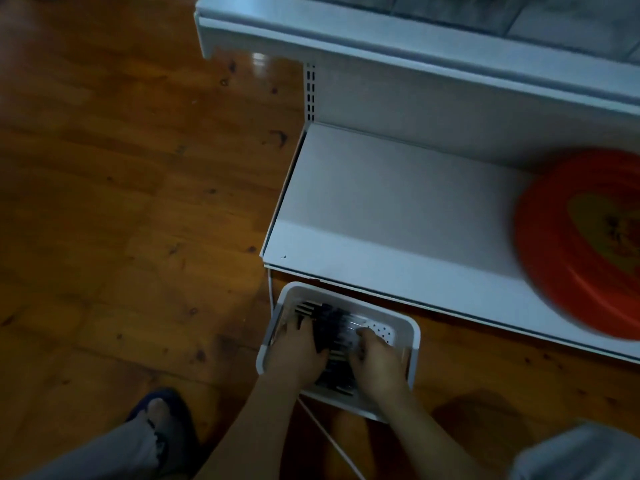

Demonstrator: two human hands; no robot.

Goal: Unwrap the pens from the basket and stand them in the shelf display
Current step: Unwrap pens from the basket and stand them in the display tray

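Down on the floor, white basket (412, 337) holds bundled dark pens (334, 327), long axes running left hand (298, 351) to right hand (379, 368). Both hands curl over the bundle; grip unclear. Shelf (381, 220) lies ahead, above.

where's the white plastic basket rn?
Head view, bottom centre: white plastic basket sits on the wooden floor just below the white shelf's front edge.
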